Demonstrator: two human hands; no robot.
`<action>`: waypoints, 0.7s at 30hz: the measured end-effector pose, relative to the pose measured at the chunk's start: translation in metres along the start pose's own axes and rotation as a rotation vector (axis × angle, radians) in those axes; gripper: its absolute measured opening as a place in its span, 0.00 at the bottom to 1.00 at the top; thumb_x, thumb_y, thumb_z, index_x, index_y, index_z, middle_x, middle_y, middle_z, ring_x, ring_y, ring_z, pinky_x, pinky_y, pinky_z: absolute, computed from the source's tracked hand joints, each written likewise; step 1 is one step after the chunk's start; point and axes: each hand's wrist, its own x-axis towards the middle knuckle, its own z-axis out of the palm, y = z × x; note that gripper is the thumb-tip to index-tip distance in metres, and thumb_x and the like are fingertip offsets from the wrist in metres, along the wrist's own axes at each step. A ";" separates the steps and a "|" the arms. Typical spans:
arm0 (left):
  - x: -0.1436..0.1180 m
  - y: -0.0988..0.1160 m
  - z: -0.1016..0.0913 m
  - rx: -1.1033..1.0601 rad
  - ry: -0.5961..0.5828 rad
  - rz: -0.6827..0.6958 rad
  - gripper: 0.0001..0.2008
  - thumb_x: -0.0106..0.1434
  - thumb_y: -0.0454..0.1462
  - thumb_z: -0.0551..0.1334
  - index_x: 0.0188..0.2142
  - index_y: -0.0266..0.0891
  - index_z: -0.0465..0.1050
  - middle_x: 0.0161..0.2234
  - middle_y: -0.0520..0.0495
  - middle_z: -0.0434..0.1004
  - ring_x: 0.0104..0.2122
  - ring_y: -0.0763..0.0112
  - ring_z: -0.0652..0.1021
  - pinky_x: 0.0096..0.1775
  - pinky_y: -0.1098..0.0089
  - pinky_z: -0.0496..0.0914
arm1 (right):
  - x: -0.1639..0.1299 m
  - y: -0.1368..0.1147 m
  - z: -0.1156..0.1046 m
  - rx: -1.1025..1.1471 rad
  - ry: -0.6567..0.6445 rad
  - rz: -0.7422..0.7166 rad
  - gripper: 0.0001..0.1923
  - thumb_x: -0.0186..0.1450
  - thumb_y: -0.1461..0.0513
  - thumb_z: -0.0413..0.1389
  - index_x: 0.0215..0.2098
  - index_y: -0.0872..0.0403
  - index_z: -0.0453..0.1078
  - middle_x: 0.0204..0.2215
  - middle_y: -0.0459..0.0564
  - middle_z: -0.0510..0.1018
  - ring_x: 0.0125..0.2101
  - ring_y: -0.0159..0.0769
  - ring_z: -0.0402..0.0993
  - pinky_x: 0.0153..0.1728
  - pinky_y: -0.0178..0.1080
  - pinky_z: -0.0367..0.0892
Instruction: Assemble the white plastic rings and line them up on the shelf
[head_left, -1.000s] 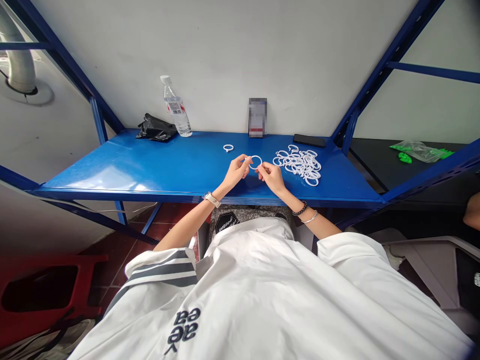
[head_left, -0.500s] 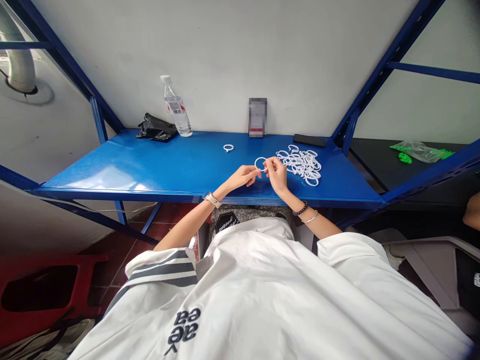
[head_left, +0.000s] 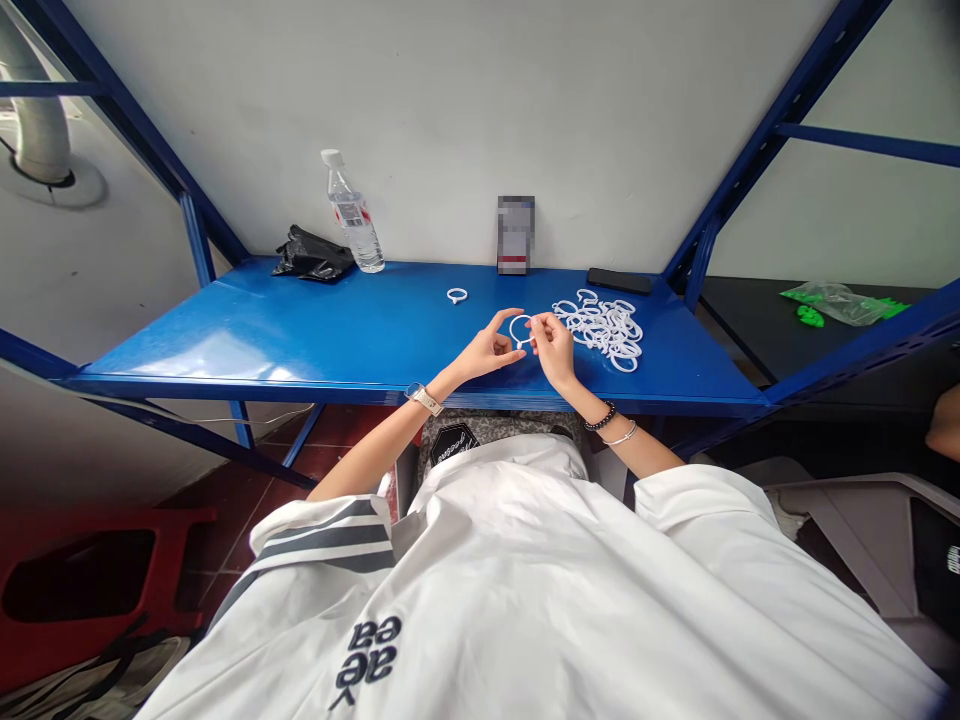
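My left hand [head_left: 489, 352] and my right hand [head_left: 553, 346] meet over the blue shelf [head_left: 315, 330], both pinching one white plastic ring [head_left: 519, 328] held a little above the surface. The left fingers touch the ring's lower left side, the right fingers grip its right side. Just right of my right hand lies a pile of several white rings [head_left: 604, 328]. A single white ring [head_left: 457, 295] lies alone on the shelf, further back and to the left.
At the back by the wall stand a water bottle [head_left: 352, 214], a crumpled black bag [head_left: 311, 257], a small upright box [head_left: 515, 235] and a flat black phone [head_left: 619, 281]. Blue rack posts rise at both sides. A green bag [head_left: 836, 300] lies on the dark shelf to the right.
The ring and both hands shifted right toward the pile. The left hand let go for a moment half a second ago and now touches the ring again.
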 end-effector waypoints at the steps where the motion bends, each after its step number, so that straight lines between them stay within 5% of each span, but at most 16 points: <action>1: 0.000 0.000 0.000 0.010 0.002 0.012 0.39 0.62 0.47 0.65 0.66 0.36 0.50 0.19 0.61 0.64 0.18 0.78 0.65 0.25 0.77 0.59 | 0.000 0.000 0.000 -0.001 0.000 -0.002 0.25 0.66 0.38 0.49 0.32 0.50 0.66 0.20 0.43 0.68 0.21 0.33 0.66 0.23 0.37 0.63; 21: -0.001 0.002 0.001 0.111 0.075 0.027 0.31 0.63 0.49 0.64 0.60 0.36 0.61 0.17 0.60 0.62 0.17 0.78 0.62 0.23 0.76 0.53 | 0.000 0.003 0.000 -0.049 -0.052 0.021 0.26 0.67 0.39 0.48 0.30 0.50 0.67 0.19 0.43 0.68 0.19 0.32 0.65 0.23 0.36 0.63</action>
